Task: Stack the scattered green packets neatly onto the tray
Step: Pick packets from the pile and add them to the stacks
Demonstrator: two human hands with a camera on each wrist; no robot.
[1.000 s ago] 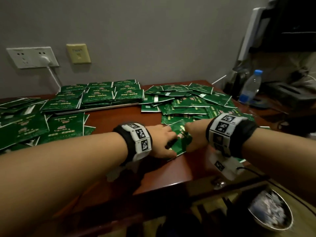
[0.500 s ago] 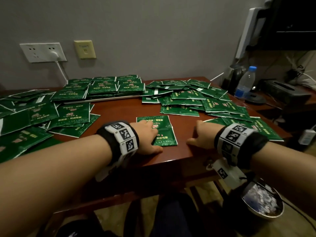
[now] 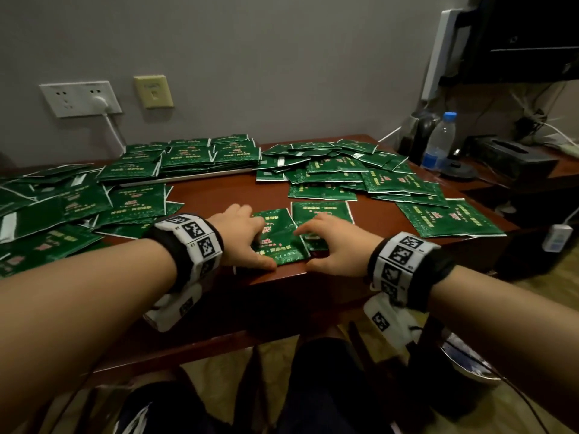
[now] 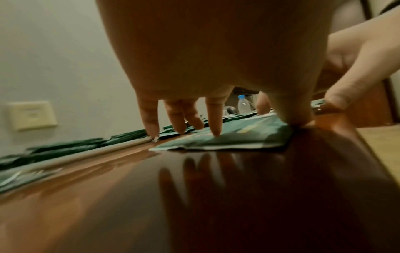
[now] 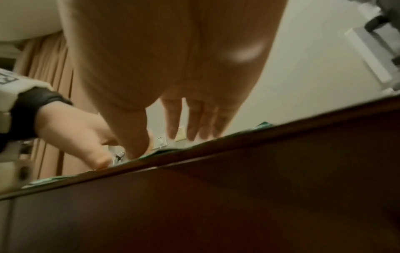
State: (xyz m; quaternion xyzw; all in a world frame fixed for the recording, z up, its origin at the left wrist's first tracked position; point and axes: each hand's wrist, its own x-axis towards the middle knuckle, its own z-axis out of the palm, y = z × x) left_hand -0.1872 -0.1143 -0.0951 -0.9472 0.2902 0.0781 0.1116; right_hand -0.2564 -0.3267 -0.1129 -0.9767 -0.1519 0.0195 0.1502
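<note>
Two green packets lie near the table's front edge. My left hand [image 3: 250, 242] rests on the nearer packet [image 3: 279, 242]; its straight fingers [image 4: 216, 126] touch the top and its thumb presses the near corner. My right hand [image 3: 316, 245] lies with straight fingers [image 5: 173, 130] on the second packet [image 3: 322, 214], whose left edge sits under the first. The tray [image 3: 188, 180] stands at the back, with rows of stacked packets [image 3: 188, 158] on it. More packets are scattered at the right [image 3: 344, 173] and at the left [image 3: 47, 214].
The brown table [image 3: 219, 195] ends just under my wrists at its front edge [image 3: 282, 280]. A water bottle [image 3: 438, 139] and dark devices stand on a lower surface at the right. A metal bin [image 3: 470, 368] sits on the floor by my right arm.
My right hand has moved left from the bare table edge onto a second packet beside the first. My left hand stays on its packet.
</note>
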